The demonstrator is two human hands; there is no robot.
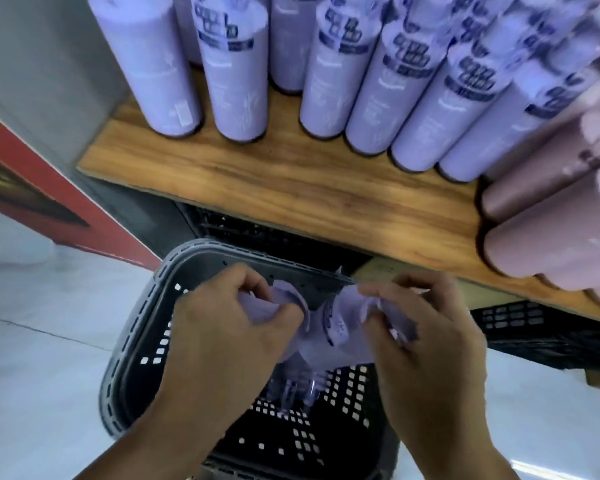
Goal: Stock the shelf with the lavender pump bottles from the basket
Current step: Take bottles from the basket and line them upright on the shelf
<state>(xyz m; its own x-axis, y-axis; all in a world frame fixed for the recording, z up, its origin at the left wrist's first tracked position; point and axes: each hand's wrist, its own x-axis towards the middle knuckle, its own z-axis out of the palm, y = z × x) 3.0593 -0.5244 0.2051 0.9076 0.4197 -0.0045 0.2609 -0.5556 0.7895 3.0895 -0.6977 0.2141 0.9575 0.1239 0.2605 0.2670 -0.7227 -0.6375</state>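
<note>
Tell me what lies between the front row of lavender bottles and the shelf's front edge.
Head view: bare wood of the shelf before the lavender bottles; pink bottles crowd only its right end.

Both of this person's forearms (146,427) are showing bare, uncovered all the way down to the wrists. The left grip (222,327) and the right grip (426,327) are going bare as well, knuckles and tendons standing out along their backs. Blur is softening the fingertips (368,292), so the nails are not showing clearly.
</note>
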